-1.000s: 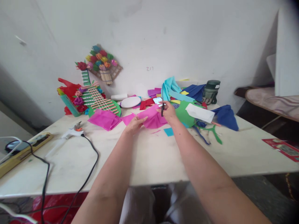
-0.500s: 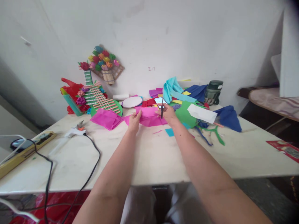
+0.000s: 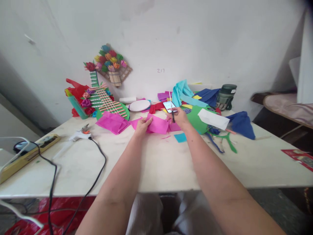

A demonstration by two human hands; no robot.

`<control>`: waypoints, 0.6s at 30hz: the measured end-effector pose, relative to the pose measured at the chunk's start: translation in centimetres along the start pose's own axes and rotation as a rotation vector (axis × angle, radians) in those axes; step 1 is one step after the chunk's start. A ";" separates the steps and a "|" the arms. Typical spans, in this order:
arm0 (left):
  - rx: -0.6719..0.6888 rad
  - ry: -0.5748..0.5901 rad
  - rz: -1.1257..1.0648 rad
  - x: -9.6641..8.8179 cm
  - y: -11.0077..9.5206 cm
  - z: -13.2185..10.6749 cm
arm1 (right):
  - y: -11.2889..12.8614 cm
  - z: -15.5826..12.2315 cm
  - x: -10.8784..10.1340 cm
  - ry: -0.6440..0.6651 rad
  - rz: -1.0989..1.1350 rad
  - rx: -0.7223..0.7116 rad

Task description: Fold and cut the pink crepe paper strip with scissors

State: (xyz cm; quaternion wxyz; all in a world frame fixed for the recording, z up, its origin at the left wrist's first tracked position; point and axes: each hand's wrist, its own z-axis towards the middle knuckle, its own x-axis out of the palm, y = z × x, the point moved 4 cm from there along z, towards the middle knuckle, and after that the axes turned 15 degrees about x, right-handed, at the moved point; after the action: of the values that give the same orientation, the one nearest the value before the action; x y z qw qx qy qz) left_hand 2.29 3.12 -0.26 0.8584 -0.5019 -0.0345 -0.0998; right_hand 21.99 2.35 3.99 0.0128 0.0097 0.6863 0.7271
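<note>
My left hand [image 3: 143, 125] is closed on the left edge of a pink sheet of paper [image 3: 157, 125] held just above the table [image 3: 156, 163]. My right hand [image 3: 179, 118] grips a pair of scissors [image 3: 172, 109], blades pointing up and away, at the sheet's right edge. A separate piece of pink paper [image 3: 174, 126] lies under the right hand. A small blue paper scrap [image 3: 180, 137] lies on the table near my right wrist.
A stack of pink paper [image 3: 112, 121] lies at the left, a glue gun [image 3: 79, 134] with black cord beyond it. Paper-flower crafts [image 3: 102, 98] lean on the wall. A phone [image 3: 169, 106], green and blue paper [image 3: 220, 120] and a green jug [image 3: 225, 96] crowd the back right.
The pink sheet has been lowered and turned toward the table. My left hand has shifted its hold along the sheet's edge, and the scissors have tilted upright beside it.
</note>
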 end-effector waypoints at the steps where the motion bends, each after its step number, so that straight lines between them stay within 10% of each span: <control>1: -0.022 0.009 -0.006 -0.1 0.1 -0.1 | 0.0 -0.1 -0.1 0.013 -0.042 -0.004; 18: -0.200 0.045 -0.159 -0.1 -1.0 -1.1 | 0.1 -1.1 0.9 0.386 -0.367 0.080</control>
State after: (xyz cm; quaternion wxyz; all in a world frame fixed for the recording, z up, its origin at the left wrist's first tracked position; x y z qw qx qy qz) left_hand 1.93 1.73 0.05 0.7941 -0.5783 -0.0447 -0.1817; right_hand 21.01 1.25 3.97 0.0129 -0.2533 0.6946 0.6732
